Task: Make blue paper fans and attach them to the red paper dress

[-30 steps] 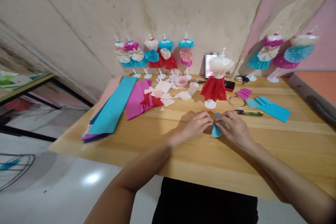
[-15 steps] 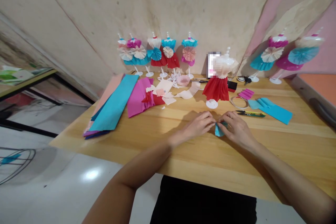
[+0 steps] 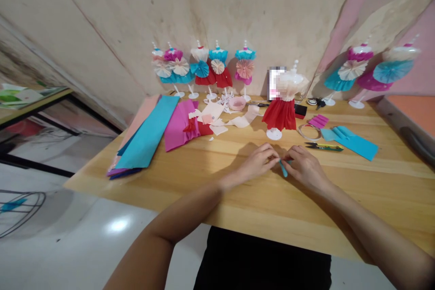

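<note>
A light wooden tabletop (image 3: 380, 167) stretches ahead of the person. Near its front edge, at 12 o'clock, the left hand (image 3: 255, 162) and right hand (image 3: 304, 167) pinch a narrow folded strip of blue crepe paper (image 3: 283, 168) between their fingertips. Just beyond stands a paper-dressed mannequin (image 3: 279, 115) with a red skirt and no paper fan, unlike the fan-trimmed mannequins (image 3: 217, 65) at 11 o'clock. Pleated blue paper (image 3: 350, 142) lies at 2 o'clock, beside small scissors (image 3: 322, 147). Long crepe sheets (image 3: 146, 131) remain whole at 10 o'clock.
</note>
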`<state>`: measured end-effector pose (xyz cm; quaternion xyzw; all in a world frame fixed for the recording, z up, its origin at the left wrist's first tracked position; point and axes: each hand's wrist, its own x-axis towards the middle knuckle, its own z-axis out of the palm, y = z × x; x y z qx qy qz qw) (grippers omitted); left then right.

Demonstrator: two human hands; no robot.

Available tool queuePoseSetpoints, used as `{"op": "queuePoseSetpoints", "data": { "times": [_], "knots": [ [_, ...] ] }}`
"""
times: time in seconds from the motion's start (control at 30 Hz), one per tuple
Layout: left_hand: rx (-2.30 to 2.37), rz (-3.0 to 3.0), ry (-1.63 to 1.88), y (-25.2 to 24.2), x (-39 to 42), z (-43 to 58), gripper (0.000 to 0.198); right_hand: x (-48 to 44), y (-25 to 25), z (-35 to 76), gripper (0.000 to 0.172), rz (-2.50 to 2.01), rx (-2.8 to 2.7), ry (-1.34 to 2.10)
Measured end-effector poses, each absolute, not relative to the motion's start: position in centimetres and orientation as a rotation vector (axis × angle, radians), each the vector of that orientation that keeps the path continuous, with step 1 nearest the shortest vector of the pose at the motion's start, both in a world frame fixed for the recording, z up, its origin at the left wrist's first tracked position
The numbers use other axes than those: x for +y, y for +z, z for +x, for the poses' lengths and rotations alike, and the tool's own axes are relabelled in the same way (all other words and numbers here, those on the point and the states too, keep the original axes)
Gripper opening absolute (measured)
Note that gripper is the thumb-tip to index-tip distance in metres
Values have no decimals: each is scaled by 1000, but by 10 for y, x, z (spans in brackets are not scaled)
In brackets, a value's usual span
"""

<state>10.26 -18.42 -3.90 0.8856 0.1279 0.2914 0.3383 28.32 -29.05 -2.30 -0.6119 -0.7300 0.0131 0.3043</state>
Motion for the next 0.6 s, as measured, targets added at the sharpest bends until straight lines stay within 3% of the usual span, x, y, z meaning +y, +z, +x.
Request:
{"op": "queuePoseSetpoints", "data": {
  "times": [0.23, 0.6],
  "knots": [
    [406, 1688, 673, -41, -190, 111, 29, -291, -18, 280, 16, -1612, -1474, 375],
    [494, 1940, 933, -36, -197, 106, 20, -293, -19, 277, 12, -1550, -1642, 149]
  ]
}}
